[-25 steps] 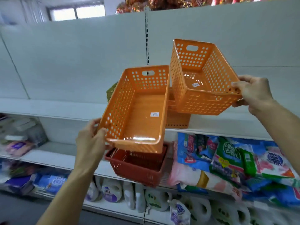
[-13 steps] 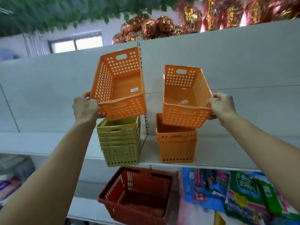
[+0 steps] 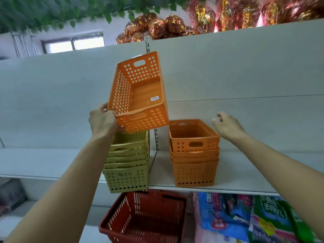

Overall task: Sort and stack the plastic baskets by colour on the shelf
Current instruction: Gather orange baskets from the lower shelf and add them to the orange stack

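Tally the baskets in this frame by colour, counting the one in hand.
Orange: 5. One is held by the left hand, the held orange basket; 4 are nested in the orange stack on the shelf.
Green: 5, nested in the green stack.
Red: 1, the red basket below the shelf.
Total: 11.
The right hand is empty.

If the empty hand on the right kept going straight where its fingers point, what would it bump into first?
Probably nothing until the grey back panel of the shelf. The right hand is open, beside and slightly above the orange stack, fingers pointing up and leftward. Depth is hard to judge, so it might brush the stack's rim.
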{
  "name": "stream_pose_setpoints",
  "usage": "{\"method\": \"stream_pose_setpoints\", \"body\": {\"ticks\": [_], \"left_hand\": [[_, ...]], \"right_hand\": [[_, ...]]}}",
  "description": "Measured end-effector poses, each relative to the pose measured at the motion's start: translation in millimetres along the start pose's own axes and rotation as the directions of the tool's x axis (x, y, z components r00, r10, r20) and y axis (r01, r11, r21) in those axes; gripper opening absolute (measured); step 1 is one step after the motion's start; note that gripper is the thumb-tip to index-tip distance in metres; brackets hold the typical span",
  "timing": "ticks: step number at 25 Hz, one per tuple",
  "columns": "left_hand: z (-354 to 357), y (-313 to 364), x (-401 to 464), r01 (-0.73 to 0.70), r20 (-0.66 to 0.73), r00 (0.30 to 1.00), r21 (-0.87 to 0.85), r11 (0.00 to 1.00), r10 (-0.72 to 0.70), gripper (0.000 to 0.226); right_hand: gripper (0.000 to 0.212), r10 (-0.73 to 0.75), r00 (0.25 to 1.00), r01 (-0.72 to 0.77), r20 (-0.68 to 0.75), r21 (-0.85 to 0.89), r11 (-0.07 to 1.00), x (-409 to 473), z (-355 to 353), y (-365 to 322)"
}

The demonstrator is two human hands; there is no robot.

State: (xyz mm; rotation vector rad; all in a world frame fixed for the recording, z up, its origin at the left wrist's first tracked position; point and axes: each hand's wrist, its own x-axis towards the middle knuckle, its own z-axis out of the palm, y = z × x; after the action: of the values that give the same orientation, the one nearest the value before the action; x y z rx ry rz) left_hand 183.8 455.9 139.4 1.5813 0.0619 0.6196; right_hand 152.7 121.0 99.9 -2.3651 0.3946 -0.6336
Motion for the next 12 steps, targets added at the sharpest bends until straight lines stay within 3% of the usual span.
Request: {"method": "stream_pose_setpoints", "body": {"ticks": [2, 4, 6, 8, 12], "left_hand": [[13, 4, -13, -0.03, 0.039, 0.999, 0.002, 1.0, 0.03, 0.045], [31, 8, -32, -0.064, 0.093, 0.994, -0.003, 0.998, 0.064, 0.044], [49, 9, -54, -0.097, 0.156, 0.983, -0.03, 0.995, 0.1, 0.041], [64, 8, -73, -0.127, 0.242, 0.96, -0.078, 0.989, 0.142, 0.039], [83, -7, -85, -0.109, 0.58, 0.805, -0.068, 0.992, 0.128, 0.04]], "right_hand": [[0.055, -0.163, 0.987, 0.152, 0.012, 0.301, 0.941, -15, -10, -26], [0.063, -0.309, 0.944, 0.193, 0.114, 0.569, 0.799, -34, -17, -52], [0.068, -0.417, 0.891, 0.222, 0.181, 0.628, 0.746, -50, -19, -59], [0.062, -0.433, 0.893, 0.267, 0.124, 0.629, 0.73, -57, -20, -49], [0.041, -0.329, 0.944, 0.232, 0.034, 0.642, 0.731, -47, -27, -9]]}}
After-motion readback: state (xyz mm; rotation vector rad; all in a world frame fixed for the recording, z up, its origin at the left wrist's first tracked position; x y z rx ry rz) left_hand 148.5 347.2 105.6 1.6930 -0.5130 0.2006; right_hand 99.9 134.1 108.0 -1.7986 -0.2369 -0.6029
